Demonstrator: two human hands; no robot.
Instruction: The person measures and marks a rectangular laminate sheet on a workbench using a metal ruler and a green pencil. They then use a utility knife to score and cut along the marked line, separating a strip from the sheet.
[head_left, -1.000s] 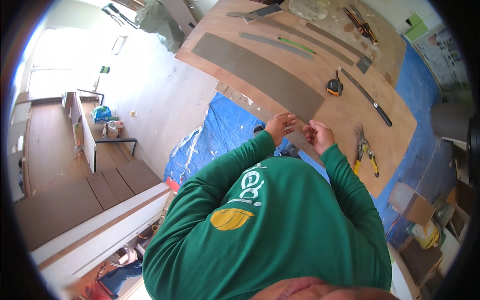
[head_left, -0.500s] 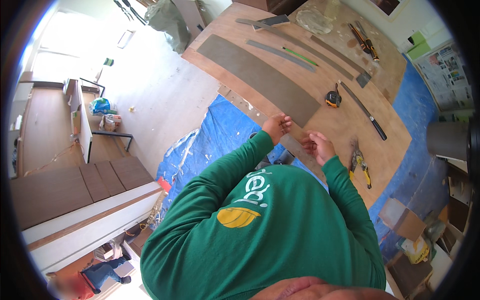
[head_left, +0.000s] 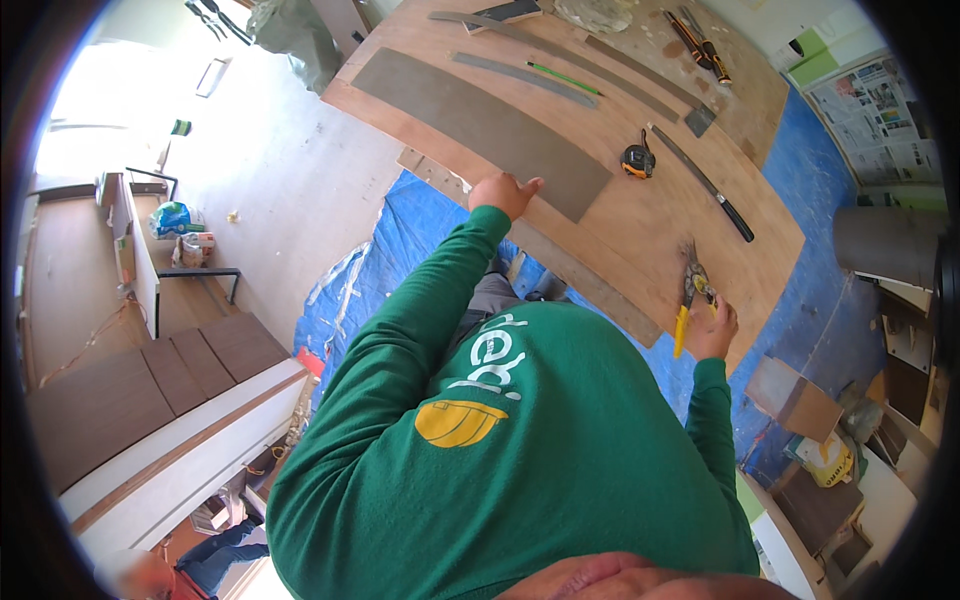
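Note:
My right hand [head_left: 712,328] is at the near right of the wooden worktop, its fingers curled round one yellow handle of a pair of tin snips [head_left: 697,272]. The snips' handles are spread and the blades point away from me. My left hand [head_left: 504,195] rests at the worktop's near edge, beside a long grey-brown sheet strip [head_left: 480,130]. Its thumb side stands apart, and the other fingers are partly hidden. Right of the strip are a black tape measure [head_left: 637,161] and a black-handled saw-like blade [head_left: 705,184].
Thin grey strips [head_left: 525,80], a green pencil [head_left: 563,78] and several orange-and-black tools [head_left: 697,45] lie farther back on the worktop [head_left: 640,225]. Blue sheeting [head_left: 385,240] covers floor beside it. A cardboard box [head_left: 795,395] stands at right. Another person [head_left: 190,570] is at lower left.
My hands have moved apart. The right went right and down onto the tin snips, which have turned slightly; the left went left along the edge. The whole view has shifted a little.

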